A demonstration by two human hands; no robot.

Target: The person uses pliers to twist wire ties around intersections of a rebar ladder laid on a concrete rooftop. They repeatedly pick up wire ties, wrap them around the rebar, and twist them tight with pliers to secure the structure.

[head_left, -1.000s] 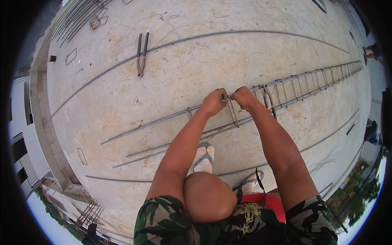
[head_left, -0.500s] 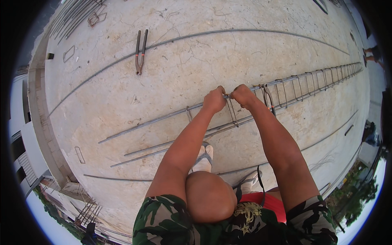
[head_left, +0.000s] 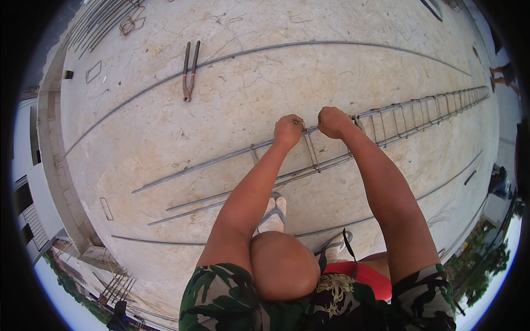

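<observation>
A long rebar cage [head_left: 397,107] lies on the concrete, its bars joined by rectangular stirrups. My left hand [head_left: 289,131] is closed at the upper bar, beside a stirrup [head_left: 311,150]; a thin piece of tie wire seems pinched at its fingertips. Just right of it my right hand [head_left: 333,122] is a closed fist over the same bar, and what it holds is hidden. Partly behind my right wrist, a pair of pincers [head_left: 358,122] rests at the cage. To the left, bar ends [head_left: 165,179] stick out past the last stirrup.
Long-handled pincers [head_left: 191,71] lie beyond the cage, across a long loose bar [head_left: 248,51]. More bars [head_left: 102,25] and loose stirrups [head_left: 131,23] lie at the far left. Another bar [head_left: 157,241] runs near my sandalled feet [head_left: 273,212]. A person's legs [head_left: 503,76] show at the far right.
My right hand has moved slightly right and up, widening the gap from the left hand. Its arm now covers more of the pincers on the cage. My left hand has barely moved.
</observation>
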